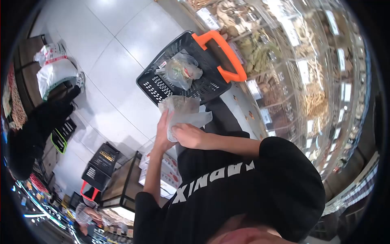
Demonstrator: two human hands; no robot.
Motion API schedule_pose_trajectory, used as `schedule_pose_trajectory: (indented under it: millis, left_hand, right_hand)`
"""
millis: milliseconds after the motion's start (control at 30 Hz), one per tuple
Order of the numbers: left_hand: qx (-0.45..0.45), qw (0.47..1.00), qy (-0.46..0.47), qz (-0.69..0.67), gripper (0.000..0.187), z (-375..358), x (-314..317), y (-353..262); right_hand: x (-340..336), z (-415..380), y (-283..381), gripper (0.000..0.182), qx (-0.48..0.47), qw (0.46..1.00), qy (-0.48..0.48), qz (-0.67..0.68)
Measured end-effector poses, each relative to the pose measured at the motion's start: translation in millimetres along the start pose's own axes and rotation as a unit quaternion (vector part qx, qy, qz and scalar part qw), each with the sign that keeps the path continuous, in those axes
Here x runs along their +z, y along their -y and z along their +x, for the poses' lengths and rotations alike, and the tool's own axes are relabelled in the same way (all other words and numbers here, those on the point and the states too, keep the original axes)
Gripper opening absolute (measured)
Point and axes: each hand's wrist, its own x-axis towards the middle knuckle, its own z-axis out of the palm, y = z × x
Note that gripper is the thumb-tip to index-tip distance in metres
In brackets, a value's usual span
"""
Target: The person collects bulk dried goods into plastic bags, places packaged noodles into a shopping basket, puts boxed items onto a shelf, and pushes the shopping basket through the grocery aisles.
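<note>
A translucent plastic bag (187, 119) with pale contents at its far end is held in front of my body. My left hand (163, 133) supports its left side, with the fingers pressed against the plastic. From the right, my right hand (187, 136) has its fingers closed on the near, bunched part of the bag. What the bag contains is too blurred to name. Just beyond it is a black shopping basket (147, 80) with an orange handle (227, 53). Inside the basket lie filled clear plastic bags (185, 70), one bearing a white label.
Clear bins of dried goods (315, 99) with price tags run along the right. At left, a person in black (36, 126) stands by a white sack (57, 75). Black baskets (100, 164) and white printed boxes (162, 173) stand at lower left, beside pale floor tiles (107, 53).
</note>
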Motion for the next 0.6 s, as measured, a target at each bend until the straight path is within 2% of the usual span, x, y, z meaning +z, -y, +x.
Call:
schedule_pose_trajectory:
  millis: [33, 67, 100, 167, 233, 333, 367, 400, 433, 467, 500, 533, 600]
  left_hand:
    - [0.033, 0.998, -0.036, -0.037, 0.087, -0.5, 7.4, -2.8]
    - [0.069, 0.995, -0.063, -0.033, 0.08, 6.4, 14.4, -7.8]
    - [0.103, 0.991, -0.083, -0.034, 0.073, 5.2, 23.2, -14.1]
    - [0.169, 0.982, -0.076, -0.021, 0.06, -7.8, 17.9, -22.0]
    - [0.252, 0.966, -0.058, 0.0, 0.046, 8.1, 24.5, -30.0]
    - [0.209, 0.971, -0.034, -0.115, 0.032, 6.1, 24.3, -43.8]
    - [0.22, 0.97, -0.009, -0.107, 0.029, 3.9, 21.2, -51.2]
    - [0.232, 0.968, 0.013, -0.097, 0.025, 3.0, 18.3, -61.3]
    - [0.248, 0.964, 0.037, -0.085, 0.022, 3.9, 15.0, -74.7]
    - [0.197, 0.975, 0.054, -0.084, 0.025, -1.2, 14.9, -93.2]
    - [0.254, 0.965, 0.02, -0.055, 0.025, -2.3, 20.1, -105.1]
    - [0.309, 0.951, -0.015, -0.029, 0.026, -4.1, 26.6, -116.3]
    - [0.353, 0.933, -0.028, -0.055, 0.027, -16.4, 40.4, -140.1]
  right_hand:
    - [-2.9, -6.5, 12.7, 0.018, 0.004, 1.0, 0.001, -0.001]
    - [13.4, -17.2, 11.8, 0.015, -0.065, 0.995, -0.073, -0.029]
    - [14.8, -27.8, 21.5, 0.013, -0.097, 0.989, -0.107, -0.033]
    - [24.0, -47.2, 46.6, 0.013, -0.051, 0.989, -0.135, -0.021]
    - [30.4, -63.4, 58.9, 0.013, -0.046, 0.978, -0.195, -0.063]
    - [46.6, -86.3, 62.4, 0.014, -0.038, 0.947, -0.283, -0.15]
    - [48.4, -93.4, 63.1, 0.015, -0.037, 0.931, -0.314, -0.183]
    - [46.0, -104.0, 67.7, 0.015, 0.025, 0.937, -0.34, -0.081]
    - [45.0, -122.3, 79.8, 0.02, 0.012, 0.923, -0.384, -0.007]
    - [43.1, -146.6, 94.0, 0.024, -0.006, 0.902, -0.427, 0.066]
    - [44.6, -169.6, 99.8, 0.03, -0.027, 0.873, -0.467, 0.137]
    - [49.6, -189.4, 95.8, 0.037, -0.02, 0.848, -0.511, 0.139]
    - [64.0, -227.7, 79.6, 0.053, -0.004, 0.795, -0.59, 0.144]
